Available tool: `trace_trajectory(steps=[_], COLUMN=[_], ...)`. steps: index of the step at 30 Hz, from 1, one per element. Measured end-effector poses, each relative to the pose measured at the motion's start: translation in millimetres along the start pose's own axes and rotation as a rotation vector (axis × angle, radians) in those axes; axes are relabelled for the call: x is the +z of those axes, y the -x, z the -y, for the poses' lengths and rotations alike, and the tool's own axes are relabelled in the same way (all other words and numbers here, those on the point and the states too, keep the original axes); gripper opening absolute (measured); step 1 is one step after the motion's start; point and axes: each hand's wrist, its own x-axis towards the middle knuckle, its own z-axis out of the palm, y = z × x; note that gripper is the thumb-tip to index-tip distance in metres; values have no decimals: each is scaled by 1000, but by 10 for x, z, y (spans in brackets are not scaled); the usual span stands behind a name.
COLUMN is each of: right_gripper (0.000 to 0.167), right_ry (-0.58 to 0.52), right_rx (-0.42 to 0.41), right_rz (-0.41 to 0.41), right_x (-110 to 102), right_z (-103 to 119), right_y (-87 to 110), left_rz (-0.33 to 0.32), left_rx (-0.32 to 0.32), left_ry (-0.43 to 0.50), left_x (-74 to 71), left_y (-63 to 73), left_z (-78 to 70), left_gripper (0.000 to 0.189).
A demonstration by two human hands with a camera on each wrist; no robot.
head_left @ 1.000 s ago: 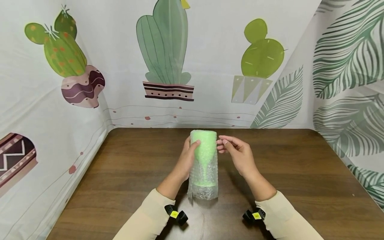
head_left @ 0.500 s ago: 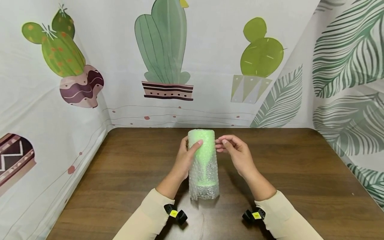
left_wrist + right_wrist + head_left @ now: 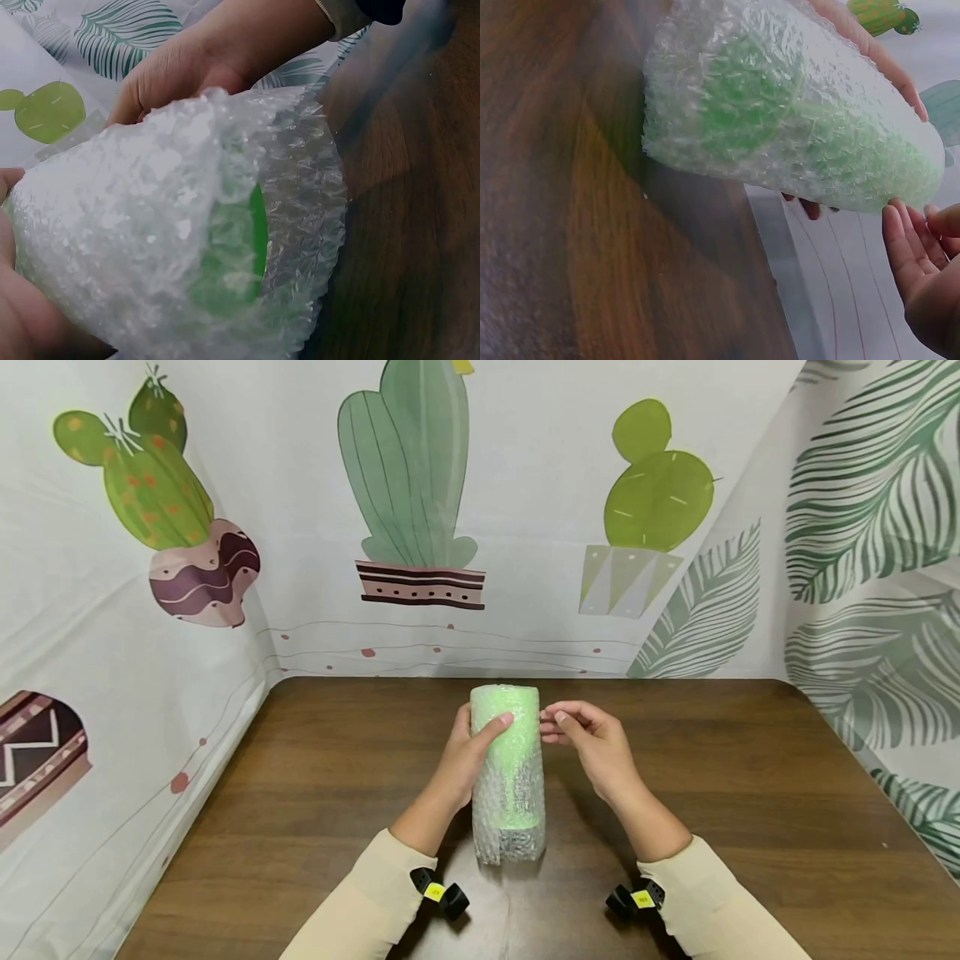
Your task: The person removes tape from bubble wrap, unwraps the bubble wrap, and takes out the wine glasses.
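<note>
A green goblet, its stem and round foot showing through, stands wrapped in clear bubble wrap in the middle of the head view. My left hand grips the upper part of the bundle from the left, thumb across the front and the other fingers behind. At the upper right side, my right hand has its fingertips against the wrap, fingers lightly bent and thumb near them. The left wrist view looks at the wrap's loose end, which reaches past the goblet's green foot.
A brown wooden table lies beneath the bundle. White cloth printed with cacti and leaves hangs behind and at the sides. Each sleeved wrist wears a black camera with a yellow label.
The bundle has turned a little in my left hand, and its lower wrap edge sits differently. My left thumb has shifted rightward across the front. The right hand has hardly moved.
</note>
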Motion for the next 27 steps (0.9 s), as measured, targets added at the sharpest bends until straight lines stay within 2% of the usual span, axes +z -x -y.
trace_trajectory(steps=[9,18,27], right_gripper=[30,27,31], right_ry=[-30,-11,-72], right_rx=[14,35,-42], right_rz=[-23,-100,-92], right_x=[24,67,41], right_z=[-3,-33,-30], right_y=[0,20,10], left_rz=[-5,9,-39], left_rx=[7,12,8], left_ry=[11,40,29], left_x=[20,27,-4], left_y=[4,-7,-33], left_z=[10,40,71], left_gripper=[74,76,78])
